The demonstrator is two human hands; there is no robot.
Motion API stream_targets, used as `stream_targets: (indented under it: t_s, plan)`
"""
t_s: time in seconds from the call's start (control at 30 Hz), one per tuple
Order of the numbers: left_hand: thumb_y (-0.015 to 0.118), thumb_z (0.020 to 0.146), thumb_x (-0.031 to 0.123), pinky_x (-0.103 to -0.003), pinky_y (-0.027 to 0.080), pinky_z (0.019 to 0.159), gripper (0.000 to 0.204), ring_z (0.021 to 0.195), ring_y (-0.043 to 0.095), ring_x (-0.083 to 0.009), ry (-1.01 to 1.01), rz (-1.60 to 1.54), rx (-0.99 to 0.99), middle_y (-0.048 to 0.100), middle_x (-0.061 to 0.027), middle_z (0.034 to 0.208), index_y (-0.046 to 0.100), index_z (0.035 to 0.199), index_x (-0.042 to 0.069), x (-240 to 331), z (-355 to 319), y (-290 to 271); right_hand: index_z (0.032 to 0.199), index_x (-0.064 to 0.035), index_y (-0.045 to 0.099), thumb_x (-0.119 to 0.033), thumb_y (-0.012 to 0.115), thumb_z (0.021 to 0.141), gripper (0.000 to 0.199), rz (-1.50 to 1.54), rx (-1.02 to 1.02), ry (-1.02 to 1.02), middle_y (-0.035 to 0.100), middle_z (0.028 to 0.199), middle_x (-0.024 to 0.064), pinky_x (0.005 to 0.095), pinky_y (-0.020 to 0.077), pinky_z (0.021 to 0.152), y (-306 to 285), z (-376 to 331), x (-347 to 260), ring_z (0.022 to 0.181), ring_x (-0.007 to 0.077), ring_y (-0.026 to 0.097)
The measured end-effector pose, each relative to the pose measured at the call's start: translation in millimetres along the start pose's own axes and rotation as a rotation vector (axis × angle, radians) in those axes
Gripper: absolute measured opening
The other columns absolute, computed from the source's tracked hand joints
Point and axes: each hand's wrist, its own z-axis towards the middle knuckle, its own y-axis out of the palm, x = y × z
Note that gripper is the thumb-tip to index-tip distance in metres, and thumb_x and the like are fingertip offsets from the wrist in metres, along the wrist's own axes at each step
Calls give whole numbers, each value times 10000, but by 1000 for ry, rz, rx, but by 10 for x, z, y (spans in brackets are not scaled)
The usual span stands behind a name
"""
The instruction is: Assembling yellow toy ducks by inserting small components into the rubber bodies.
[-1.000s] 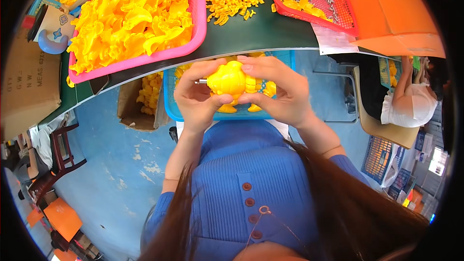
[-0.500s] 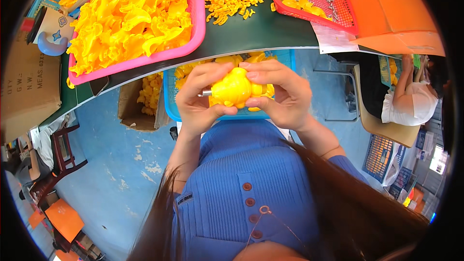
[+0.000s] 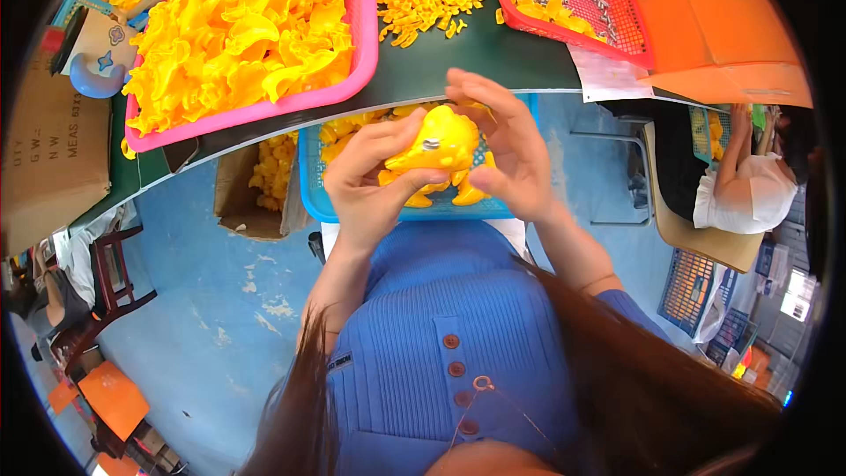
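Note:
My left hand (image 3: pixel 366 172) grips a rounded, glossy yellow plastic piece (image 3: pixel 451 137) between thumb and fingers, above a blue basket (image 3: pixel 314 185). A small silvery metal part shows on its near side. Close by on the right, my right hand (image 3: pixel 522 154) has its fingers spread, with the thumb near the piece; whether it touches is hard to tell. More yellow plastic pieces (image 3: pixel 471 187) lie in the basket beneath both hands.
On the dark green table (image 3: pixel 441 62) are a pink tray (image 3: pixel 364 44) heaped with yellow parts, a small yellow pile (image 3: pixel 427 9) and a red basket (image 3: pixel 577 42) with metal cylinders. A cardboard box (image 3: pixel 238 198) stands at left. Another person (image 3: pixel 749 189) sits at right.
My right hand has let go of the yellow piece and opened, its fingers lifting away. The piece has turned in my left hand, so its metal part now faces me.

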Motion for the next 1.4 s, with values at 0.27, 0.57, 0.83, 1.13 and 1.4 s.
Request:
stream_targets:
  t_s: [0.27, 0.57, 0.83, 1.13, 1.4]
  plan:
    - [756, 610, -25, -294, 481, 799, 364, 920, 614, -223, 56, 262, -91, 639, -131, 982, 651, 958, -12, -11, -14, -60, 1092, 29, 572, -26, 701, 696, 420, -290, -293, -152, 568, 1141, 156, 364, 390, 954, -140, 11, 65, 1139, 274, 490]
    - [698, 778, 91, -288, 478, 852, 330, 960, 592, -164, -337, -589, 83, 595, -80, 1068, 557, 1063, 4, -330, -87, 24, 1127, 48, 523, 13, 677, 748, 410, 87, 28, 186, 510, 1175, 151, 331, 404, 947, -81, -153, 173, 1075, 210, 518]
    - [762, 701, 134, -307, 424, 925, 523, 1052, 540, -177, -341, -318, -104, 564, -102, 1128, 541, 1153, -8, -220, -44, -52, 1092, 54, 540, 26, 681, 738, 382, -390, -77, 89, 544, 1072, 136, 301, 439, 895, -164, -334, 166, 1016, 203, 547]
    - [760, 688, 128, -295, 435, 892, 519, 1048, 546, -195, -557, -62, -168, 589, -105, 1103, 562, 1148, -9, -352, -273, -202, 1064, 14, 584, -22, 686, 744, 338, -394, -53, 363, 578, 1070, 123, 277, 503, 746, -188, -602, 405, 925, 171, 585]
    - [618, 712, 11, -410, 407, 949, 445, 1149, 490, -299, 210, 1087, -336, 548, -64, 1213, 571, 1149, 78, -600, -187, -527, 1089, -60, 592, -135, 717, 690, 425, -856, -194, -19, 578, 1071, 106, 355, 415, 852, -306, -523, 618, 987, 271, 533]
